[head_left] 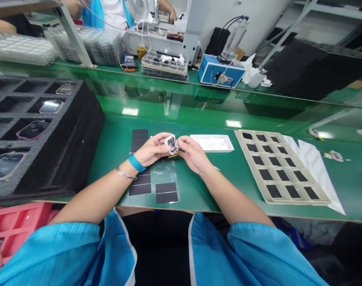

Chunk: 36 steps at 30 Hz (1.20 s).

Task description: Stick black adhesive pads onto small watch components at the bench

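Blue sleeves (55,250) were spread nearest the camera. Small white-edged device (171,145) was grasped by left hand (152,151) above green bench (109,159). Right hand (195,155) was held at its edge, fingertips bunched; whether anything was pinched couldn't be told. White box (219,151) was placed just beyond right hand; beige tray (253,169) was set further right.

A loose, bright-blue, short-sleeved cloth overgarment (264,248) has pale grey edging (192,250) down its front. Behind the left hand (154,149) sit a flat, bright-blue wristband (136,163) and (nearer the elbow) slim silver-coloured metal bangles (125,174). Shadowed black clothing (159,248), seemingly, shows between.
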Each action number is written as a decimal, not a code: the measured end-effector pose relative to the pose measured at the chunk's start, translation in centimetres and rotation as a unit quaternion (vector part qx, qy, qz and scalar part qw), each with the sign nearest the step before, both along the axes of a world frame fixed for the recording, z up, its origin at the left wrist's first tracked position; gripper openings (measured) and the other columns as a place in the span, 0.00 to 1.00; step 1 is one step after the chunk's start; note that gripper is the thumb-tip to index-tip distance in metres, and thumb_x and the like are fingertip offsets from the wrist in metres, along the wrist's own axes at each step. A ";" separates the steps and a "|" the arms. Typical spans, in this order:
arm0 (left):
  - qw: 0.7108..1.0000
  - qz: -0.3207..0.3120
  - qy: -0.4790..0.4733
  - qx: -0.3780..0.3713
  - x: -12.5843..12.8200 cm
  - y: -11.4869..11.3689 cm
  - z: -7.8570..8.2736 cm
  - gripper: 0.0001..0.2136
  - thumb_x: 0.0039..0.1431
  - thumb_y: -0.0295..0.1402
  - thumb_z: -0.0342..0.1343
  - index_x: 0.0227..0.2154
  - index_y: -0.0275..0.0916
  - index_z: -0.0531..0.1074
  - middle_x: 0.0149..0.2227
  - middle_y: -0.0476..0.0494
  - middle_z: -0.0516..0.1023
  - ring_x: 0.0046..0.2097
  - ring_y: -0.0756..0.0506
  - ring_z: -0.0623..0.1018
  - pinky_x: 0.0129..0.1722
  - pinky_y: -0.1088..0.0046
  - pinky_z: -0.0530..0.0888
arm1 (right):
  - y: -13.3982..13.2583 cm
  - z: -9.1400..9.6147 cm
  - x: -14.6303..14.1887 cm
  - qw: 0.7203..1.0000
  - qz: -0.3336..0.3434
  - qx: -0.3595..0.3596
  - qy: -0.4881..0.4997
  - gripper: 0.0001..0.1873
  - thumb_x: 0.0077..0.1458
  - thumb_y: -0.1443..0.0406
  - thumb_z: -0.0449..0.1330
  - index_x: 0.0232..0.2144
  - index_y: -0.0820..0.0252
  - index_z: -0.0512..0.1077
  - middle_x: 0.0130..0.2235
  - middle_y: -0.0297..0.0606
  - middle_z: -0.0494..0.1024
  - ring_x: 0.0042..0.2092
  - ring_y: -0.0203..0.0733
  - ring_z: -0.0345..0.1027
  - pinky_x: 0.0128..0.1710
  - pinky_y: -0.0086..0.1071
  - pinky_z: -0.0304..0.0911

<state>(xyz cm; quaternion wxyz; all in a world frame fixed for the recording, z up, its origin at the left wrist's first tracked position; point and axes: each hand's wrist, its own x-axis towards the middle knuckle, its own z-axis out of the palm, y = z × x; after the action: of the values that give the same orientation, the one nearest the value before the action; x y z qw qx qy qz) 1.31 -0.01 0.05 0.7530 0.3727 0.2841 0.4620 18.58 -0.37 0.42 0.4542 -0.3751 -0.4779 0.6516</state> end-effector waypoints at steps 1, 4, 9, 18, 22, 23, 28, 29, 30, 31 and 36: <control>1.000 0.001 0.000 0.004 -0.1 0.0 0.1 0.25 0.34 0.29 0.73 0.40 0.39 0.74 0.36 0.47 0.79 0.36 0.47 0.79 0.40 0.69 0.77 | 0.0 0.1 0.1 0.999 0.037 -0.026 0.019 0.22 0.40 0.53 0.71 0.34 0.55 0.70 0.35 0.31 0.76 0.36 0.36 0.71 0.39 0.33 0.71; 1.000 0.008 -0.005 0.003 -0.3 0.1 0.3 0.25 0.33 0.29 0.73 0.39 0.39 0.74 0.36 0.47 0.79 0.36 0.47 0.79 0.38 0.71 0.78 | 0.2 0.2 0.5 0.986 0.135 -0.095 0.026 0.30 0.35 0.61 0.75 0.42 0.53 0.71 0.39 0.32 0.79 0.38 0.38 0.75 0.39 0.35 0.74; 1.000 0.023 0.007 -0.010 -0.7 0.4 0.7 0.24 0.34 0.29 0.73 0.39 0.40 0.73 0.38 0.46 0.79 0.38 0.46 0.79 0.39 0.68 0.79 | 1.3 0.3 2.1 0.989 0.106 -0.103 -0.032 0.21 0.37 0.61 0.74 0.35 0.59 0.74 0.26 0.31 0.77 0.26 0.33 0.72 0.29 0.28 0.72; 0.997 -0.057 0.032 -0.047 -0.4 0.4 0.1 0.22 0.40 0.30 0.71 0.41 0.39 0.74 0.35 0.44 0.79 0.36 0.46 0.80 0.36 0.70 0.80 | 0.5 1.1 1.9 0.980 -0.081 0.157 -0.094 0.20 0.43 0.54 0.71 0.38 0.55 0.75 0.35 0.35 0.79 0.37 0.39 0.74 0.41 0.36 0.72; 0.991 -0.100 0.054 -0.064 -0.2 0.2 0.2 0.18 0.43 0.30 0.69 0.39 0.36 0.74 0.35 0.42 0.80 0.36 0.46 0.80 0.34 0.72 0.80 | 0.0 0.3 1.2 0.955 -0.086 0.238 -0.153 0.15 0.50 0.56 0.66 0.39 0.54 0.76 0.37 0.36 0.80 0.39 0.41 0.74 0.45 0.38 0.71; 0.991 -0.102 0.059 -0.066 -0.1 0.2 0.2 0.18 0.44 0.29 0.69 0.39 0.36 0.74 0.34 0.43 0.80 0.36 0.46 0.80 0.34 0.72 0.80 | -0.1 0.2 1.2 0.949 -0.087 0.250 -0.169 0.13 0.52 0.56 0.65 0.40 0.54 0.77 0.37 0.36 0.80 0.39 0.41 0.74 0.45 0.38 0.71; 0.992 -0.072 0.088 -0.058 0.4 0.0 0.2 0.15 0.46 0.26 0.67 0.39 0.34 0.73 0.33 0.44 0.79 0.35 0.47 0.81 0.35 0.74 0.79 | -0.1 -0.2 1.1 0.922 -0.102 0.290 -0.236 0.11 0.55 0.60 0.62 0.42 0.53 0.77 0.39 0.37 0.80 0.39 0.41 0.74 0.44 0.39 0.71; 0.992 -0.068 0.094 -0.056 0.6 -0.1 0.2 0.15 0.46 0.26 0.66 0.38 0.34 0.73 0.33 0.44 0.79 0.35 0.47 0.81 0.35 0.74 0.79 | -0.1 -0.2 1.0 0.918 -0.103 0.294 -0.244 0.11 0.55 0.61 0.62 0.42 0.53 0.77 0.39 0.37 0.80 0.38 0.41 0.74 0.44 0.39 0.70; 0.991 -0.065 0.099 -0.055 0.7 -0.1 0.1 0.15 0.46 0.26 0.67 0.38 0.34 0.72 0.32 0.44 0.79 0.35 0.46 0.81 0.35 0.73 0.79 | -0.1 -0.4 0.9 0.915 -0.103 0.298 -0.250 0.11 0.55 0.61 0.61 0.42 0.53 0.77 0.39 0.37 0.80 0.38 0.40 0.73 0.44 0.38 0.70; 0.991 -0.060 0.104 -0.056 0.9 -0.1 0.1 0.15 0.45 0.26 0.67 0.37 0.33 0.72 0.31 0.44 0.78 0.35 0.46 0.81 0.35 0.73 0.79 | 0.0 -0.5 0.8 0.913 -0.102 0.300 -0.255 0.11 0.55 0.62 0.61 0.42 0.53 0.77 0.38 0.37 0.80 0.38 0.40 0.73 0.44 0.38 0.70; 0.989 0.002 0.123 -0.084 1.0 0.2 0.1 0.10 0.48 0.23 0.63 0.35 0.33 0.72 0.31 0.43 0.79 0.32 0.46 0.81 0.35 0.70 0.78 | 1.1 -1.7 0.6 0.937 -0.108 0.247 -0.220 0.19 0.55 0.59 0.61 0.49 0.54 0.72 0.42 0.38 0.80 0.42 0.40 0.74 0.43 0.36 0.71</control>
<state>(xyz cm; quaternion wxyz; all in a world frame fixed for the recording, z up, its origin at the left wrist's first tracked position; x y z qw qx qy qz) 2.35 0.17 0.13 0.7397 0.3614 0.4137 0.3887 19.17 0.77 -1.32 0.4838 -0.4345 -0.6686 0.3607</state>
